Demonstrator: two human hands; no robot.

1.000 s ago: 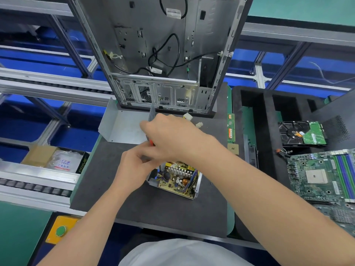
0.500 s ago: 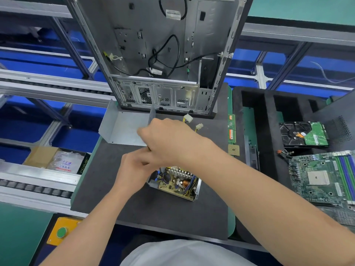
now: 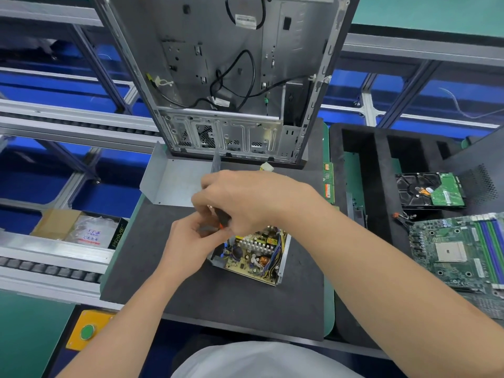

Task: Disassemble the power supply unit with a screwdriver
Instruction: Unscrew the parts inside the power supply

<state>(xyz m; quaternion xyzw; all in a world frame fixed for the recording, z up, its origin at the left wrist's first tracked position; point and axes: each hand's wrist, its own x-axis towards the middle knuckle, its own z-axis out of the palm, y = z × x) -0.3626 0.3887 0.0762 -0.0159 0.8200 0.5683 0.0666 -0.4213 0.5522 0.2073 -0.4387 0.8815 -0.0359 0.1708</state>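
The PSU (image 3: 253, 255) lies opened on the worktop (image 3: 218, 304) just in front of the case (image 3: 226, 77), insides showing. Likely heavy, with a stiff steel shell, fragile parts and sharp edges: hold it by the outer walls. The right hand (image 3: 245, 200) arches over its case-side corner, curled round the screwdriver (image 3: 221, 219); the left hand (image 3: 188, 241) curls beneath, grip unclear

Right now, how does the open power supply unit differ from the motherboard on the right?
The power supply unit has a yellowish board inside a metal shell; the motherboard is a bare green board. The power supply unit lies on the dark mat, with the left hand and the right hand, which holds a screwdriver, at its corner; the motherboard lies further right, untouched. Both lie with components facing up.
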